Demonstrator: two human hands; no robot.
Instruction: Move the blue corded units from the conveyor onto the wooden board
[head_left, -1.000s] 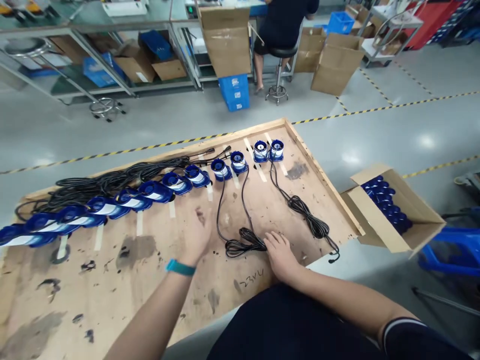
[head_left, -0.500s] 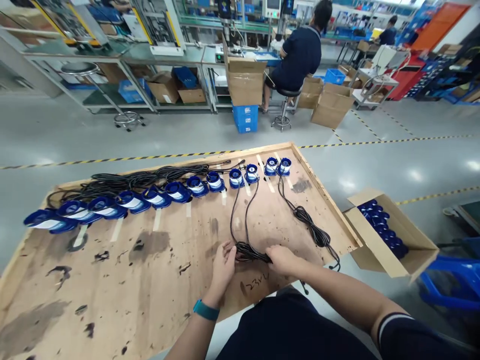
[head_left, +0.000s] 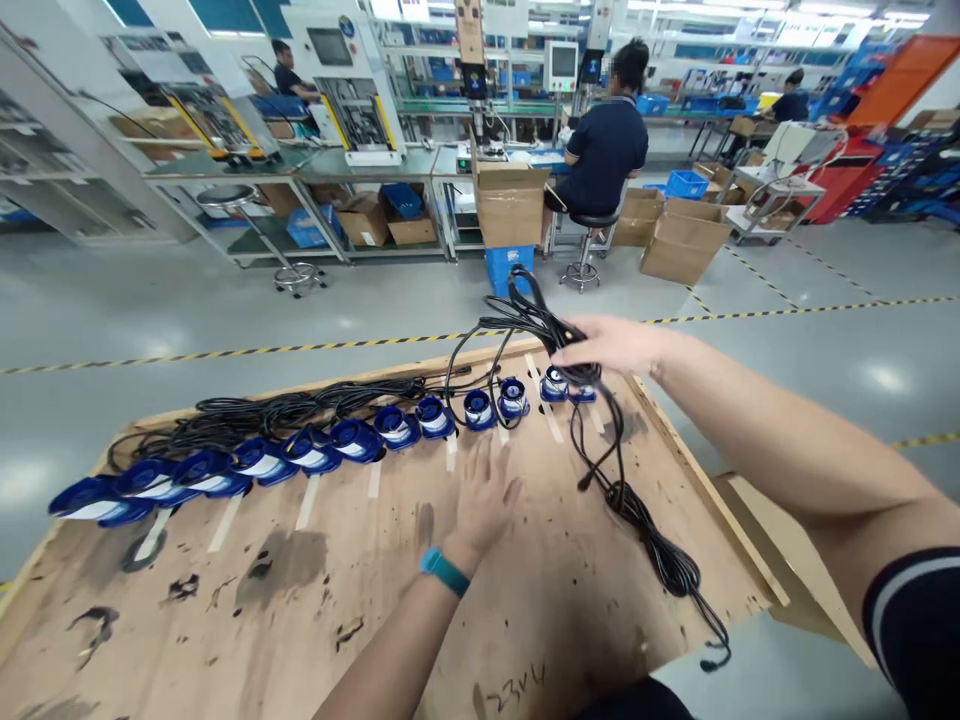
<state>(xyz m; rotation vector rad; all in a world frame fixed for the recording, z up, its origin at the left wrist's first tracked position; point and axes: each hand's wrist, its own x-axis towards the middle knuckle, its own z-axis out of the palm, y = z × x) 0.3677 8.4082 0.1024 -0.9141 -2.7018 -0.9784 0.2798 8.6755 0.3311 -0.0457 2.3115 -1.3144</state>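
My right hand [head_left: 611, 345] grips a looped bundle of black cable [head_left: 536, 318], raised over the far edge of the wooden board [head_left: 360, 600]. Just above the board, near the middle, my left hand [head_left: 484, 500] has its fingers spread and holds nothing. Beyond its fingertips stand two blue round parts [head_left: 513, 396], with cables running up to the raised bundle. Two more blue parts [head_left: 554, 383] are partly covered by the bundle. A second coil of black cable [head_left: 664, 555] lies at the right of the board.
A row of blue parts [head_left: 262, 458] and piled black cables [head_left: 285, 408] line the board's far left side. Raised wooden rims edge the board. A cardboard box [head_left: 795, 560] stands beyond the right rim. A person [head_left: 611, 145] sits at a far bench.
My right hand has lifted the cable bundle off the board and carried it away from me, over the far edge. My left hand has let go and spread its fingers. The view has tilted up.
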